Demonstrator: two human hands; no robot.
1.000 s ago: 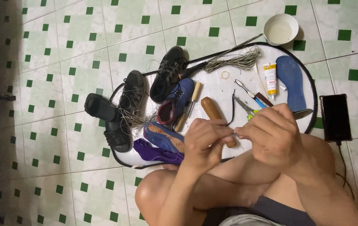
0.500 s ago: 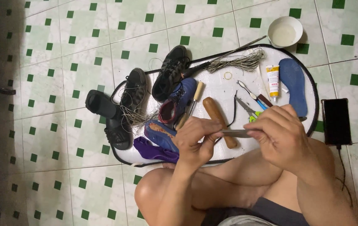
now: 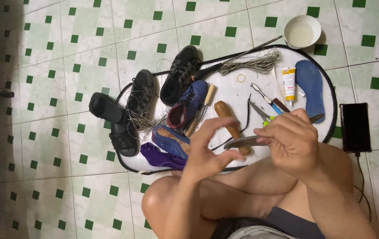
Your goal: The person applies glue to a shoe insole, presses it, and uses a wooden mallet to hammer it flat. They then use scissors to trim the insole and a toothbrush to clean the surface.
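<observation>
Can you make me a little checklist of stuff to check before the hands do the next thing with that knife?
1. Right hand has a firm grip on the knife blade: ok.
2. Left hand fingers clear of the edge: not ok, the thumb sits right at the blade.
3. Blade sharpness: cannot tell.
4. Blue shoe within reach on the white mat: ok.
5. Glue tube capped: cannot tell.
</observation>
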